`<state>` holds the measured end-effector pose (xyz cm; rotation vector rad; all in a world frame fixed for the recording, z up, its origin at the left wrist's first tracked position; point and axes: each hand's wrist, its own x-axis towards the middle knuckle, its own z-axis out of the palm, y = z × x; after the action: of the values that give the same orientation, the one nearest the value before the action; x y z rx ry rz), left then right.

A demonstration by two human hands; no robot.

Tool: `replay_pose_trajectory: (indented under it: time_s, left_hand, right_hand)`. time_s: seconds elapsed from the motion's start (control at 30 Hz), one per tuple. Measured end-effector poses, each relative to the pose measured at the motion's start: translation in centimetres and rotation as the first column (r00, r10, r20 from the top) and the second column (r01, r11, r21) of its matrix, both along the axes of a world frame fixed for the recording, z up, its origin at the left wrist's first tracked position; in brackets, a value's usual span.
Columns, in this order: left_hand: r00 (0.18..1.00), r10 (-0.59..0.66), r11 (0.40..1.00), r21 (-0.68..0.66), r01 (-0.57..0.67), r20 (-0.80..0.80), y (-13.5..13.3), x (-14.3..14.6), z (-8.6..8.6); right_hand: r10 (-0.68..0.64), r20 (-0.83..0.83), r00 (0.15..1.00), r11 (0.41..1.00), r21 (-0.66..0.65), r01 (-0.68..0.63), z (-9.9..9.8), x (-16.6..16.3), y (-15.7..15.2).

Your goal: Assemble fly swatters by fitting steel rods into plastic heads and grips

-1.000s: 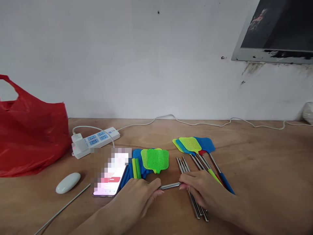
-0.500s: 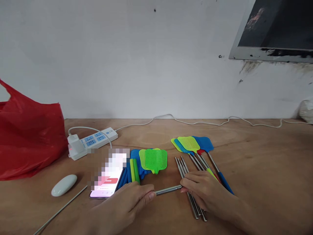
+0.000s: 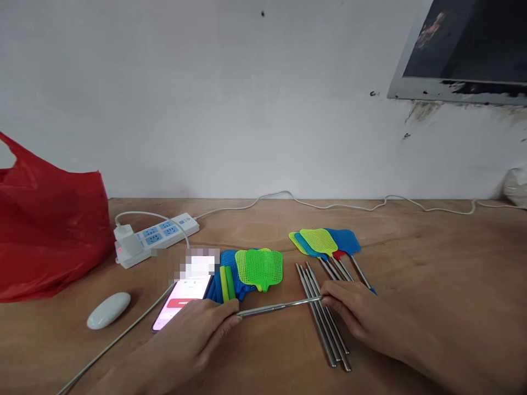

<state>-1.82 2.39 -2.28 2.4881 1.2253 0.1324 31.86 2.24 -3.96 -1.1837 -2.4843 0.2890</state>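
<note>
A thin telescopic metal rod spans the space between my two hands, a thicker section on the left and a thinner one on the right. My left hand is closed round its thick end; my right hand pinches the thin end. Several more metal rods lie side by side beneath the right hand. Behind the left hand are loose fly swatter heads in green, yellow and blue, with coloured handle tubes beside them. Fly swatters with metal shafts lie beyond my right hand, which partly covers them.
A lit phone lies by my left hand, near a white mouse-shaped object. Farther back stand a power strip with a plugged-in charger and a red plastic bag. A white cable runs along the wall.
My hands have moved apart, the left to the left and the right slightly right and up. The rod between them has drawn out longer, showing its thinner section.
</note>
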Motion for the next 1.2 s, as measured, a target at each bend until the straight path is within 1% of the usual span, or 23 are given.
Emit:
replay_pose_trajectory:
  time_s: [0.13,0.27,0.4,0.53,0.67,0.77,0.87,0.93,1.03,1.07,1.13,1.2]
  left_hand:
    - [0.998,-0.068,0.997,0.040,0.067,0.009,-0.2,1.4,-0.1]
    - [0.994,-0.109,0.993,0.041,0.110,-0.018,-0.3,2.5,-0.2]
    - [0.993,-0.116,0.993,0.019,0.117,-0.039,-0.7,2.9,-0.5]
    - [0.998,-0.063,0.998,-0.028,0.063,0.003,-1.3,2.7,-0.3]
    - [0.998,-0.015,0.997,-0.071,0.020,0.067,-2.0,2.0,1.0]
    - [0.997,0.020,0.995,-0.098,-0.012,0.077,-2.2,1.5,1.8]
    - [0.997,-0.001,0.996,-0.089,0.008,0.079,-2.0,1.6,1.7]
    - [0.997,-0.010,0.998,-0.055,0.015,0.081,-1.9,2.3,1.2]
    - [0.997,-0.031,0.999,-0.020,0.032,0.068,-2.0,4.4,0.6]
    - [0.998,-0.052,0.998,-0.028,0.053,0.045,-1.9,5.2,0.6]
    - [0.999,-0.034,0.999,-0.022,0.033,-0.041,-1.8,6.4,0.6]
    - [0.996,-0.048,0.999,-0.018,0.047,-0.076,-1.5,6.8,0.7]
  right_hand:
    - [0.084,0.121,0.989,0.993,0.070,-0.093,0.5,-1.2,-0.8]
    - [0.055,0.169,0.984,0.996,0.054,-0.065,1.1,-2.9,-1.6]
    - [0.048,0.229,0.972,0.992,0.098,-0.073,1.1,-4.1,-1.8]
    - [0.117,0.151,0.982,0.975,0.169,-0.142,0.7,-3.8,-1.3]
    - [0.158,0.094,0.983,0.933,0.310,-0.180,0.4,-3.1,-0.9]
    - [0.169,0.096,0.981,0.921,0.340,-0.191,0.1,-2.8,-0.8]
    - [0.151,0.087,0.985,0.919,0.355,-0.172,-0.2,-2.9,-1.0]
    - [0.124,0.092,0.988,0.918,0.368,-0.149,-0.3,-3.2,-1.2]
    - [0.100,0.133,0.986,0.922,0.359,-0.142,-0.2,-4.1,-1.6]
    - [0.103,0.140,0.985,0.926,0.349,-0.147,0.0,-4.4,-1.7]
    - [0.119,0.127,0.985,0.932,0.327,-0.154,0.3,-4.7,-1.9]
    - [0.134,0.078,0.988,0.937,0.314,-0.152,0.5,-4.3,-1.9]
